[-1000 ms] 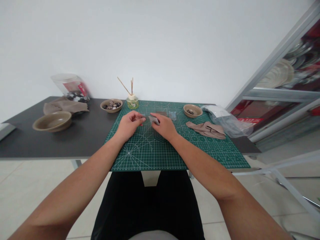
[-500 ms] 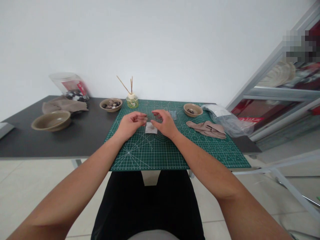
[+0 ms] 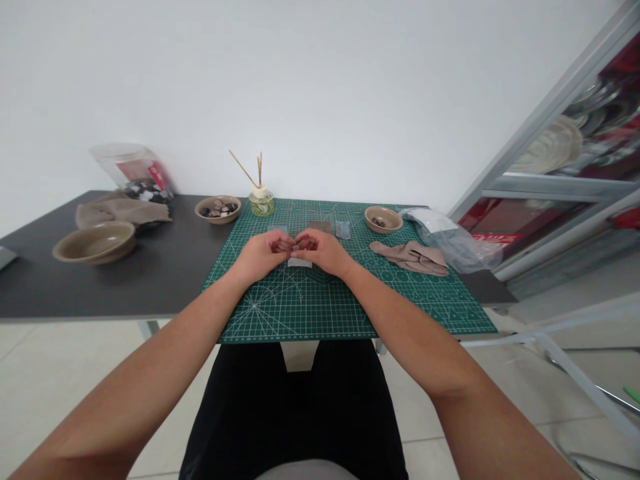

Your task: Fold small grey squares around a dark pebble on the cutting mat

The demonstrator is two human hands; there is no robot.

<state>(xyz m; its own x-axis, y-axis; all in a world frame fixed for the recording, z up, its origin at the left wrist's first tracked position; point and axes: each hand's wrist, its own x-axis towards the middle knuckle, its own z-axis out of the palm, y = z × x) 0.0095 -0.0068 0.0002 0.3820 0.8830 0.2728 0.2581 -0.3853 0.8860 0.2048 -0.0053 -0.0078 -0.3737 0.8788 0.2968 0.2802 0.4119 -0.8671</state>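
My left hand (image 3: pixel 263 254) and my right hand (image 3: pixel 323 251) meet fingertip to fingertip over the green cutting mat (image 3: pixel 350 293). Both are pinched on a small clear plastic bag (image 3: pixel 299 261) whose pale lower edge shows below the fingers. What is inside the bag is hidden by my fingers. Just behind my hands lie a small brown patch (image 3: pixel 320 226) and another small clear bag (image 3: pixel 343 230) on the mat.
A reed diffuser (image 3: pixel 261 199) and a bowl of stones (image 3: pixel 217 209) stand at the mat's far left corner. A small bowl (image 3: pixel 383 219), folded beige cloth (image 3: pixel 413 257) and plastic packaging (image 3: pixel 447 239) lie right. An empty bowl (image 3: pixel 95 242), cloth and a jar sit far left.
My hands opened apart half a second ago with the small bag lying between them; now the fingers have closed together on it. The camera view drifted slightly.
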